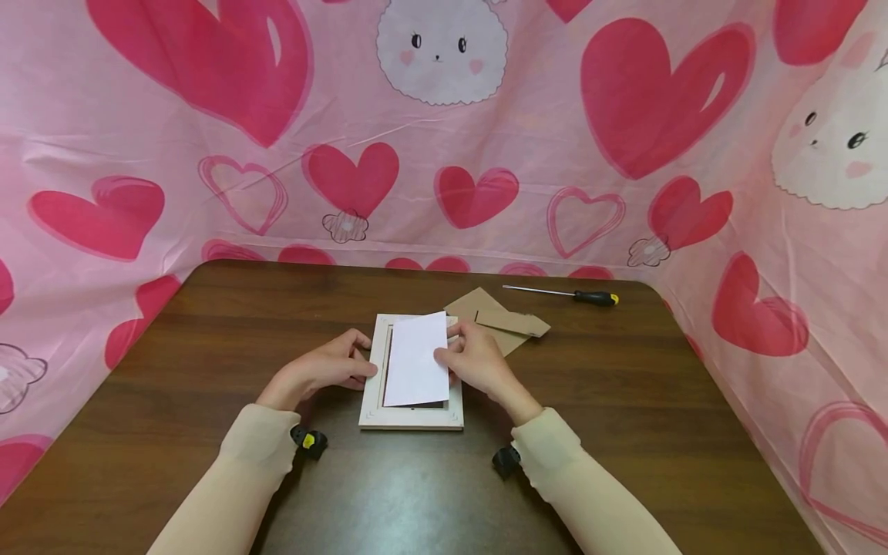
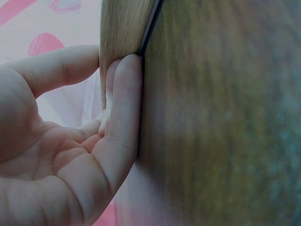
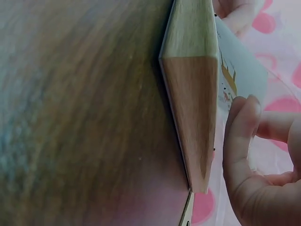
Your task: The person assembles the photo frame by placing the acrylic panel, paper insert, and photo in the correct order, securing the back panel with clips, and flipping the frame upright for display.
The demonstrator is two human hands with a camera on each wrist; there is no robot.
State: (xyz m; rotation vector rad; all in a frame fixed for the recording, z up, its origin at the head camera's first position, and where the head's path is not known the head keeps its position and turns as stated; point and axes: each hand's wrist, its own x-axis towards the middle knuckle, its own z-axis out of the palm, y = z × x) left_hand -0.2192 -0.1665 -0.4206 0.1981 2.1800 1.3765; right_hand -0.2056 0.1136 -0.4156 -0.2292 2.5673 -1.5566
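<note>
A white wooden picture frame (image 1: 412, 420) lies on the brown table, its back side up with a recessed opening. My left hand (image 1: 331, 362) holds its left edge, thumb at the upper rim and fingers against the wooden side (image 2: 124, 28). Over the opening, my right hand (image 1: 479, 356) pinches a white photo sheet (image 1: 416, 362) by its right edge, between thumb and fingers. The sheet is tilted, its right side raised from the frame. In the right wrist view, its underside carries a printed picture (image 3: 229, 77). Part of the opening is hidden beneath the sheet.
Behind the right hand lies a brown backing board (image 1: 479, 302) with a folding stand (image 1: 513, 322). Farther back to the right is a screwdriver (image 1: 595, 297) with a black and yellow handle. A pink heart-patterned cloth (image 1: 479, 139) surrounds the table's back and sides.
</note>
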